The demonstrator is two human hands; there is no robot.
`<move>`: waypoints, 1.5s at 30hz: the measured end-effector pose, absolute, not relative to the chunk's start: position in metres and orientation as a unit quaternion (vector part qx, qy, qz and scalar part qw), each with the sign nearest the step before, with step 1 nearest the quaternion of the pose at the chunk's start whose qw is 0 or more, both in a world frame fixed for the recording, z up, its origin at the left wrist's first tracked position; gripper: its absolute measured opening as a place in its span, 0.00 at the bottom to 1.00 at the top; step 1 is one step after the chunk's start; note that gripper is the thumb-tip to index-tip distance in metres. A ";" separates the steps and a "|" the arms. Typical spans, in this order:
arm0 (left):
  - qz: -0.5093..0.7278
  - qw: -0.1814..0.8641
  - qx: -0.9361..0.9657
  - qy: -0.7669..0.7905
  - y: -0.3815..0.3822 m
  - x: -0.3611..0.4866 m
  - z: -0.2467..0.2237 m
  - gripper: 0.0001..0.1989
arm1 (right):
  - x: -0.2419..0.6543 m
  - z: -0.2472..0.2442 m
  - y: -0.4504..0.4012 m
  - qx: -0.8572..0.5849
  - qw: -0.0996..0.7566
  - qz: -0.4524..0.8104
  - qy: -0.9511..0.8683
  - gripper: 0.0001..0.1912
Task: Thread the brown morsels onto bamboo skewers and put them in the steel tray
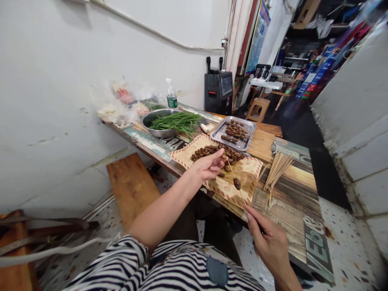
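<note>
My right hand (266,234) pinches the lower end of a thin wooden skewer (241,196). One dark brown, oval piece (237,183) is threaded partway along it. At the skewer's upper tip, the fingers of my left hand (212,165) hold another brown piece (224,156). Below and behind my left hand lies a pile of similar brown pieces (201,152) on patterned paper with a striped border (182,157). Farther back, a metal tray (218,131) bears several loaded skewers (235,130).
Bare skewers (277,171) lie in a bundle to the right, beside a wooden board (262,143). A metal bowl (148,126) of long green vegetables, plastic bags (121,103) and a bottle (171,97) stand at the back left. A black speaker (218,91) is behind the table.
</note>
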State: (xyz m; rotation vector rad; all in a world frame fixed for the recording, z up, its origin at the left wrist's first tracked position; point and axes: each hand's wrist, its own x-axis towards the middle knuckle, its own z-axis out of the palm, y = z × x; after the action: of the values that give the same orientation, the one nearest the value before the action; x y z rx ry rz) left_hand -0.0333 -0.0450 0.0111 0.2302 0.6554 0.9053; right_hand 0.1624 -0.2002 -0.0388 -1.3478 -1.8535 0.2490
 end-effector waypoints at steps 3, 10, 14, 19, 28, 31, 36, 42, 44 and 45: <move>0.429 0.841 0.108 0.311 -0.045 -0.033 0.011 0.08 | 0.163 -0.039 -0.200 -0.530 0.407 0.099 -0.737 0.13; 0.427 0.842 0.112 0.310 -0.046 -0.032 0.010 0.08 | 0.164 -0.042 -0.199 -0.531 0.404 0.105 -0.738 0.14; 0.428 0.841 0.112 0.311 -0.046 -0.031 0.011 0.07 | 0.163 -0.040 -0.199 -0.523 0.405 0.100 -0.743 0.14; 0.427 0.837 0.122 0.319 -0.048 -0.029 0.014 0.08 | 0.163 -0.034 -0.199 -0.514 0.410 0.081 -0.749 0.14; 0.482 0.763 0.247 0.353 -0.050 -0.028 0.013 0.09 | 0.167 -0.030 -0.202 -0.509 0.396 0.084 -0.760 0.14; 0.488 0.743 0.275 0.365 -0.051 -0.028 0.013 0.11 | 0.167 -0.029 -0.202 -0.510 0.391 0.077 -0.762 0.14; 0.488 0.729 0.293 0.379 -0.050 -0.025 0.009 0.12 | 0.168 -0.029 -0.201 -0.517 0.392 0.077 -0.757 0.14; 0.486 0.729 0.293 0.382 -0.051 -0.022 0.007 0.11 | 0.169 -0.034 -0.201 -0.526 0.393 0.071 -0.750 0.14; 0.485 0.730 0.293 0.383 -0.052 -0.020 0.007 0.11 | 0.168 -0.035 -0.202 -0.531 0.394 0.071 -0.747 0.13; 0.485 0.728 0.296 0.384 -0.053 -0.019 0.007 0.11 | 0.168 -0.035 -0.202 -0.533 0.396 0.070 -0.745 0.13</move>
State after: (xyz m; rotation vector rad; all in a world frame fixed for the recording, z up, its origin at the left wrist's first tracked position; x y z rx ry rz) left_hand -0.0190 -0.0531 0.0069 0.6526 0.8457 1.0680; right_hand 0.1681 -0.2017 -0.0354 -1.3497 -1.8867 0.1787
